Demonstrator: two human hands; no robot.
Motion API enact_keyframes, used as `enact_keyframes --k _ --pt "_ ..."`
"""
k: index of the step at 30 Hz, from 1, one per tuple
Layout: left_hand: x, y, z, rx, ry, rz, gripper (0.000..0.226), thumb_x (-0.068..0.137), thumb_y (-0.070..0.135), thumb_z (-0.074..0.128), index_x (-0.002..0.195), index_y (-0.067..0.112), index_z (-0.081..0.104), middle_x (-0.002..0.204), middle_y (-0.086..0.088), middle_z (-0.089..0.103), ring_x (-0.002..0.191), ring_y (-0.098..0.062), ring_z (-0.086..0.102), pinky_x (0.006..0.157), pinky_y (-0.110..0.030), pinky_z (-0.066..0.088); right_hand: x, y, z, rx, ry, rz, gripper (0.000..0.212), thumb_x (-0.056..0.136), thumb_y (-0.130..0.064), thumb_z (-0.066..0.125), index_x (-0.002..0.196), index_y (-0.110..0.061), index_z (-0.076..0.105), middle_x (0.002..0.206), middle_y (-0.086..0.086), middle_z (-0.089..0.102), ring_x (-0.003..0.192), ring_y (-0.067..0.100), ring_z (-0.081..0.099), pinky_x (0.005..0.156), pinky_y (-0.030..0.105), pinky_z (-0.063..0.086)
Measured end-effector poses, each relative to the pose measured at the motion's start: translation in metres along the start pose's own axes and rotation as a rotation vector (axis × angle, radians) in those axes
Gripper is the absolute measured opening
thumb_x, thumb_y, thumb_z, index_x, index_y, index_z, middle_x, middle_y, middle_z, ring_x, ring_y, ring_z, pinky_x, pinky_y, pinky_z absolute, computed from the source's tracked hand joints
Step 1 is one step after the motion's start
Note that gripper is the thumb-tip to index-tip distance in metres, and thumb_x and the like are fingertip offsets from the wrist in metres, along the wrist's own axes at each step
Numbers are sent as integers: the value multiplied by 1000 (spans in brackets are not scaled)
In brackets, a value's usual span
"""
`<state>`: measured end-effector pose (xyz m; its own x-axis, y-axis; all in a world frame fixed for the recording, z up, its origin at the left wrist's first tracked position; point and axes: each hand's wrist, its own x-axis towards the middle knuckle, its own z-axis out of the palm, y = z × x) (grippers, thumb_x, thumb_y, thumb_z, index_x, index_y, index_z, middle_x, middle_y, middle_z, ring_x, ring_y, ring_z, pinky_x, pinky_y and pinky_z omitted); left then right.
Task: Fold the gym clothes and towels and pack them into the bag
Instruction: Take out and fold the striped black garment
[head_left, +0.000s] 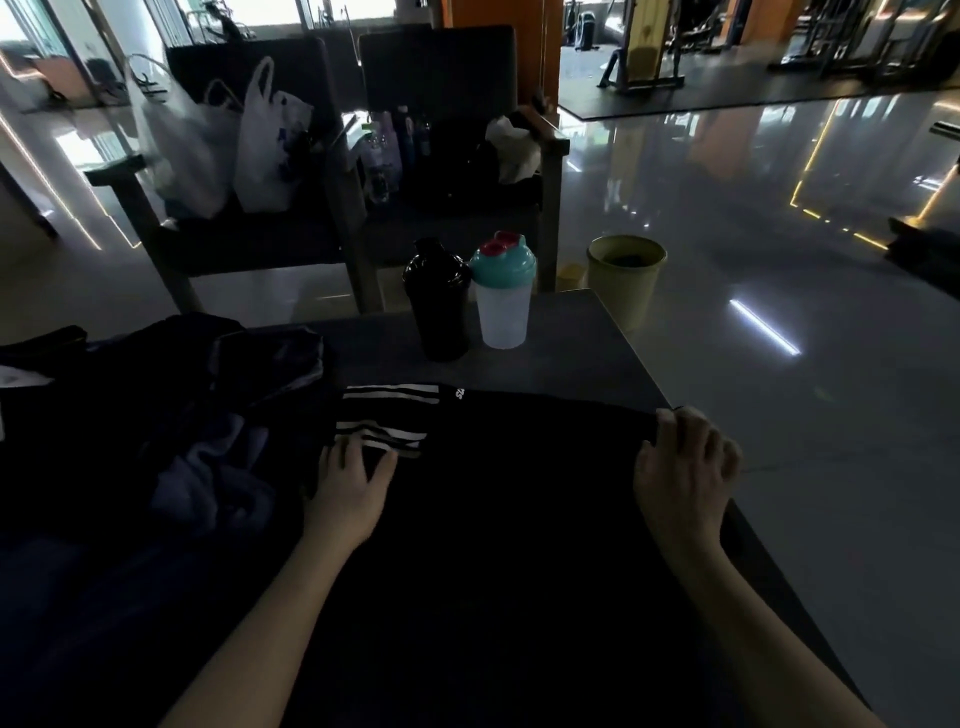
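A black garment (519, 467) with white stripes lies spread across the dark table (571, 343) in front of me. My left hand (353, 483) rests flat on it beside the stripes, fingers apart. At the table's right edge my right hand (685, 462) grips the garment's far right corner. A heap of dark clothes and a bluish towel (208, 467) sits to the left. A dark bag (41, 353) lies at the far left, mostly hidden.
A black shaker bottle (439, 301) and a clear shaker with a teal lid (503, 293) stand at the table's back. Behind are two chairs (447, 156) with plastic bags and bottles. A yellow-green bin (626, 275) stands on the shiny floor to the right.
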<state>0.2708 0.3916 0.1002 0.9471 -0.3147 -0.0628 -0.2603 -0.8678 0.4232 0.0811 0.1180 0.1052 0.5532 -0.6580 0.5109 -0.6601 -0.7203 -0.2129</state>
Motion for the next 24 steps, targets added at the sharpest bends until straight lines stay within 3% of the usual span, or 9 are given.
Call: enact_keyframes --k 1,3,7,11,16,20,24 --pt "-5 -5 6 88 0 20 68 97 55 27 151 15 17 159 -3 11 146 -22 8 116 -48 13 -9 -1 0 7 10 -100 27 83 -17 53 108 -5 58 112 18 53 100 34 50 93 50 35" --pt "-10 -13 11 187 18 43 68 97 54 24 151 15 16 160 -1 8 146 -20 4 117 -46 10 -27 -1 0 20 -162 -186 42 86 -38 38 106 -11 63 112 11 60 104 31 56 101 51 34" --pt "-7 -22 6 205 -8 72 65 98 53 22 152 17 14 160 2 4 147 -18 1 118 -43 8 -23 4 0 -66 -414 -156 70 86 -58 16 130 -19 54 131 3 56 127 27 45 112 50 20" --pt "-12 -25 6 108 61 11 60 99 51 27 150 20 24 160 -2 9 146 -24 9 117 -44 14 -8 -2 2 -113 -510 -134 60 96 -55 22 147 -26 27 153 -4 30 144 21 15 117 47 2" --pt "-26 -25 4 115 49 -88 61 99 52 26 152 23 17 160 -6 6 145 -26 10 117 -43 15 -13 -2 -2 -99 -553 -164 59 97 -54 20 150 -29 19 158 -7 17 147 18 -6 116 45 -6" --pt "-52 -30 -1 170 19 -95 63 98 53 22 153 23 10 160 -7 1 146 -25 6 117 -42 13 -25 2 -14 -126 -611 -211 61 97 -54 17 151 -27 9 159 -6 10 147 18 -3 117 45 -6" --pt "-82 -32 -2 194 21 -119 65 98 55 22 153 23 9 160 -7 0 146 -26 6 116 -45 13 -42 8 -28 -128 -595 -241 61 97 -54 18 151 -27 10 159 -5 10 147 18 -2 117 44 -6"
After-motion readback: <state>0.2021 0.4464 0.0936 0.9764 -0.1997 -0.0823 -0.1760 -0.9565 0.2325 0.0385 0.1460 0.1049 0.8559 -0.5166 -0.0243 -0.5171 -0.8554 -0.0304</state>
